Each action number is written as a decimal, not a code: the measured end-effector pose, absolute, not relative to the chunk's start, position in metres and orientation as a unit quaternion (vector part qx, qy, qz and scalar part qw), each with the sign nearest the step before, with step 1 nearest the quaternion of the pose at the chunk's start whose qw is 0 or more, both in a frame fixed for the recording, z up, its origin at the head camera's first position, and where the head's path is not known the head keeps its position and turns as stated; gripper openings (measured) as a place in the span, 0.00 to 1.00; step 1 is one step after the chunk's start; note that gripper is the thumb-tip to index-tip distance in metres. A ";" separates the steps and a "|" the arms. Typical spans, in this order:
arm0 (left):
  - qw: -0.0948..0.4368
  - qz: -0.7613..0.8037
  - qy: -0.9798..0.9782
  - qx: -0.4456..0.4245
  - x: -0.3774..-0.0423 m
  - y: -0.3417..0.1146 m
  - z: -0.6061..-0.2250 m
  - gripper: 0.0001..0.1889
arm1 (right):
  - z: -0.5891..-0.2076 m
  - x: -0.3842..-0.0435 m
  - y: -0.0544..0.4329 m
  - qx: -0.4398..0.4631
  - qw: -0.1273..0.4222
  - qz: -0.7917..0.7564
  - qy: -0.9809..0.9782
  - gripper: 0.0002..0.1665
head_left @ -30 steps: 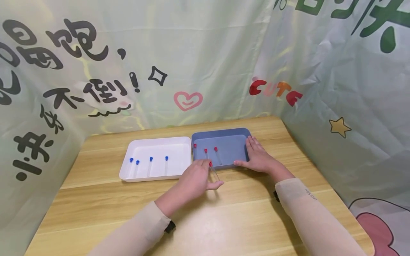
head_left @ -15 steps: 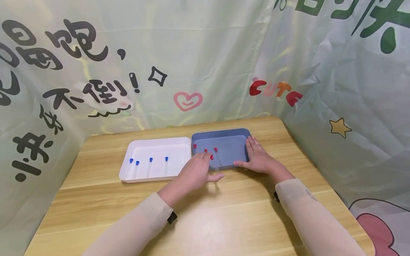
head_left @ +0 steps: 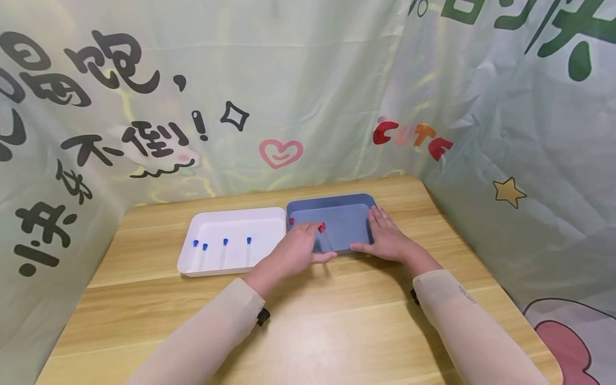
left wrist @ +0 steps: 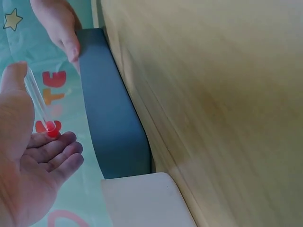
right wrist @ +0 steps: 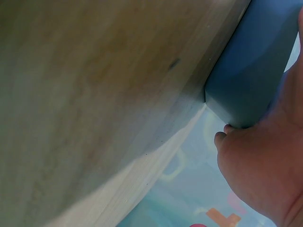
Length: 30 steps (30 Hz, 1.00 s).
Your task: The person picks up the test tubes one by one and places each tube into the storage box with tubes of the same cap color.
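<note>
My left hand (head_left: 292, 251) is over the front left of the blue-grey tray (head_left: 353, 214). It pinches a clear test tube (left wrist: 38, 97) with a red cap, thumb at the bare end and a fingertip by the cap. The other fingers are loosely bent, palm showing in the left wrist view. Inside the tray lies a red-capped tube (head_left: 327, 241), its cap overlapping the held one. Another red cap (head_left: 291, 221) shows at the left wall. My right hand (head_left: 391, 238) rests at the tray's right front corner, fingers straight along the side, thumb at the front rim.
A white tray (head_left: 264, 215) stands against the blue-grey tray's left side, with several blue-capped tubes (head_left: 224, 256) lying in it. The wooden table (head_left: 337, 331) runs back to a printed cloth backdrop (head_left: 313, 80) on the left, back and right.
My left hand has moved forward, carrying the red-capped test tube from in front of the tray to over it. It now covers one tube in the tray. The right hand stays put.
</note>
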<state>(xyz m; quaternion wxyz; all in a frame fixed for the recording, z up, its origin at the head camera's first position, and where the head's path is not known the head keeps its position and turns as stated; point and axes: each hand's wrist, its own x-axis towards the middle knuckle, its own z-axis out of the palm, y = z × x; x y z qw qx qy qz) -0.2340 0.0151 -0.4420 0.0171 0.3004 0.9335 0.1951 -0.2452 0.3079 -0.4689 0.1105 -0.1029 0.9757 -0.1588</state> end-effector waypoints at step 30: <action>0.057 0.179 0.930 0.317 -0.286 0.046 -0.453 0.49 | -0.472 -0.249 0.311 -0.102 0.115 -0.151 0.976 0.81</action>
